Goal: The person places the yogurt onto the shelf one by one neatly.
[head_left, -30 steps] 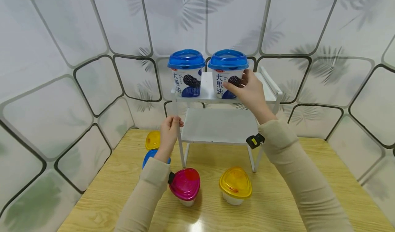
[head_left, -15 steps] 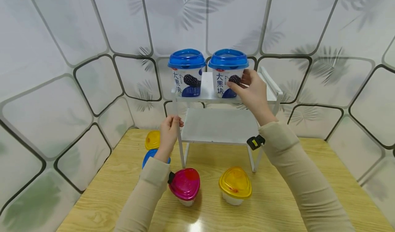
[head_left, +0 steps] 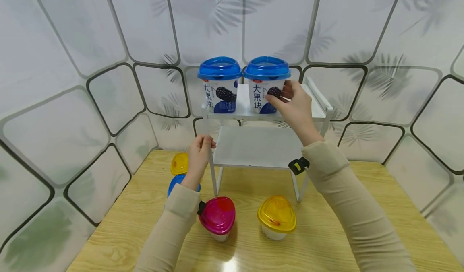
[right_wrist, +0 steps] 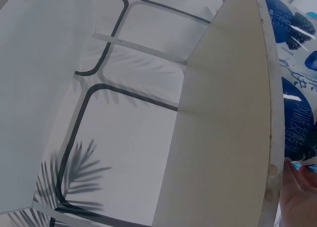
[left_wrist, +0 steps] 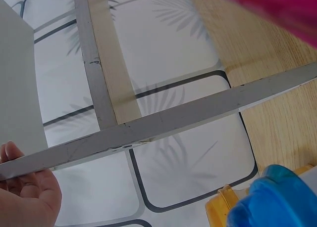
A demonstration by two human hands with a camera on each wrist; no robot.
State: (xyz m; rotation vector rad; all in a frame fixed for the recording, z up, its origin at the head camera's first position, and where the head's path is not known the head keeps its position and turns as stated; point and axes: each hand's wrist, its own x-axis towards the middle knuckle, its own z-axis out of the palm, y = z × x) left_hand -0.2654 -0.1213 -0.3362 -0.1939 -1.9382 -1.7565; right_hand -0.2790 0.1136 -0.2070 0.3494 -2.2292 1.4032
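Observation:
Two yogurt cups with blue lids and blackberry labels stand upright side by side on the top shelf of a white two-tier rack (head_left: 259, 147). My right hand (head_left: 299, 107) holds the right yogurt cup (head_left: 258, 97), thumb across its front and fingers round its right side. The left yogurt cup (head_left: 217, 69) stands close beside it, their lid rims almost meeting. Lower down, my left hand (head_left: 197, 155) grips the rack's front left leg; in the left wrist view its fingers curl round that grey metal leg (left_wrist: 173, 115). The right wrist view catches only part of my right hand (right_wrist: 299, 195).
On the wooden table (head_left: 337, 223), a pink-lidded cup (head_left: 217, 215) and a yellow-lidded cup (head_left: 276, 213) stand before the rack. Behind my left forearm are another yellow lid (head_left: 179, 163) and a blue lid (head_left: 174, 185). A patterned cloth backdrop (head_left: 275, 18) encloses the table.
The right yogurt cup and my right hand have shifted slightly left, narrowing the gap between the two cups. My left hand has stayed on the rack leg.

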